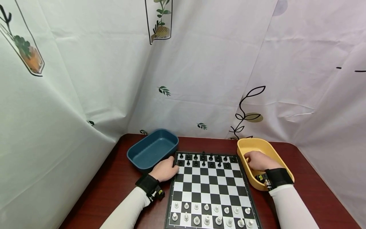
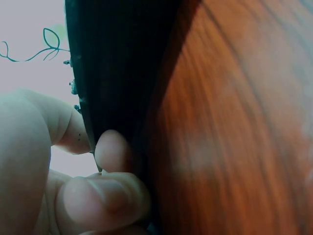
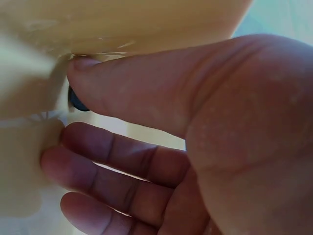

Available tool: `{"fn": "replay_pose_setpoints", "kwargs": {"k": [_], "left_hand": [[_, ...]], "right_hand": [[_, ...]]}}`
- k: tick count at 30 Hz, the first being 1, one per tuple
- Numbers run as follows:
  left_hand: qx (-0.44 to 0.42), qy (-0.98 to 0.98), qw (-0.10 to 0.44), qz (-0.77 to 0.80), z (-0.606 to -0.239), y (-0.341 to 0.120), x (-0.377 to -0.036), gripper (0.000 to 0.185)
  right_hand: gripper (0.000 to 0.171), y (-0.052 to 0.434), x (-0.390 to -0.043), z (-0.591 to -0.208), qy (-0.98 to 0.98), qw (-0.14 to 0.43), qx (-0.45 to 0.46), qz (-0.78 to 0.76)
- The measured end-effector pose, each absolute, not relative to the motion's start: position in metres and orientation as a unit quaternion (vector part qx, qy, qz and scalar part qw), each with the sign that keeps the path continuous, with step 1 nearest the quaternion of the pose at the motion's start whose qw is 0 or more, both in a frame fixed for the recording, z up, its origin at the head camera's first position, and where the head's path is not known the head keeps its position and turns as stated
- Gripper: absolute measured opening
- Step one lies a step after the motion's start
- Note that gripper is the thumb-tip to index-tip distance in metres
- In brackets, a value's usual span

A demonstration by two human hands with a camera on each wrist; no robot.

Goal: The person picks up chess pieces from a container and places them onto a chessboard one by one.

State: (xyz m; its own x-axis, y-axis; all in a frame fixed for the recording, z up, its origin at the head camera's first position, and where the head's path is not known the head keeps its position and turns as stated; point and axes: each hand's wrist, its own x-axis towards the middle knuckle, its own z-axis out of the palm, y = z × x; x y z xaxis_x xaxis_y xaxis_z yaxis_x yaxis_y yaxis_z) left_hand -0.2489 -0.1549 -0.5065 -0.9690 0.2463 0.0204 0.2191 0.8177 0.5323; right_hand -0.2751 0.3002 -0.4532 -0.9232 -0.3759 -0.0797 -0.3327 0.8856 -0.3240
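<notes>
My left hand (image 1: 166, 169) grips the chessboard (image 1: 204, 179) at its far left edge, thumb over the rim. In the left wrist view its fingers (image 2: 102, 200) curl against the board's dark side wall. My right hand (image 1: 261, 161) reaches down inside the yellow bin (image 1: 287, 170). Right at its thumb tip, in the right wrist view, is a small black chess piece (image 3: 78, 99), mostly hidden by the thumb; the other fingers bend loosely below. Black chess pieces (image 1: 203, 163) stand in two rows at the board's far end, white chess pieces (image 1: 207, 219) in two rows at the near end.
A dark blue bin (image 1: 152, 146) stands at the back left, close by the left hand. The dark red wooden table (image 1: 114, 187) carries everything. A white patterned cloth (image 1: 200, 79) hangs behind and at both sides.
</notes>
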Motion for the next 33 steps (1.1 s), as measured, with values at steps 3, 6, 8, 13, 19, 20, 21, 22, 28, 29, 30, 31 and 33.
{"fn": "replay_pose_setpoints", "kwargs": {"k": [3, 6, 8, 13, 19, 20, 21, 22, 28, 29, 30, 31, 33], "left_hand": [[0.122, 0.954, 0.023, 0.273, -0.507, -0.155, -0.249, 0.042], [0.121, 0.955, 0.022, 0.269, -0.507, -0.155, -0.249, 0.041], [0.122, 0.956, 0.021, 0.268, -0.507, -0.155, -0.249, 0.04], [0.121, 0.956, 0.023, 0.266, -0.506, -0.155, -0.248, 0.04], [0.123, 0.956, 0.027, 0.264, -0.505, -0.154, -0.248, 0.04], [0.123, 0.956, 0.027, 0.264, -0.505, -0.154, -0.247, 0.039], [0.123, 0.956, 0.028, 0.264, -0.505, -0.154, -0.247, 0.039], [0.124, 0.956, 0.028, 0.264, -0.505, -0.154, -0.248, 0.039], [0.126, 0.956, 0.025, 0.263, -0.506, -0.155, -0.249, 0.039], [0.125, 0.956, 0.025, 0.263, -0.506, -0.155, -0.249, 0.039], [0.124, 0.957, 0.025, 0.262, -0.506, -0.155, -0.249, 0.039], [0.124, 0.957, 0.025, 0.262, -0.506, -0.155, -0.249, 0.039], [0.122, 0.957, 0.026, 0.261, -0.505, -0.155, -0.248, 0.04]], "right_hand": [[0.02, 0.303, -0.278, -0.456, 0.966, 0.07, -0.192, -0.156], [0.02, 0.309, -0.285, -0.465, 0.965, 0.062, -0.207, -0.15], [0.019, 0.311, -0.286, -0.467, 0.963, 0.061, -0.216, -0.148], [0.019, 0.302, -0.28, -0.459, 0.966, 0.084, -0.186, -0.158], [0.015, 0.299, -0.277, -0.454, 0.97, 0.063, -0.182, -0.149], [0.016, 0.3, -0.277, -0.454, 0.97, 0.059, -0.184, -0.149], [0.017, 0.301, -0.277, -0.454, 0.97, 0.057, -0.183, -0.15], [0.019, 0.302, -0.277, -0.454, 0.97, 0.054, -0.184, -0.15], [0.018, 0.301, -0.275, -0.452, 0.972, 0.052, -0.166, -0.159], [0.016, 0.3, -0.275, -0.451, 0.972, 0.047, -0.165, -0.162], [0.015, 0.3, -0.274, -0.451, 0.971, 0.04, -0.169, -0.163], [0.013, 0.3, -0.274, -0.451, 0.971, 0.031, -0.173, -0.163], [0.012, 0.3, -0.273, -0.45, 0.971, 0.016, -0.176, -0.162]]}}
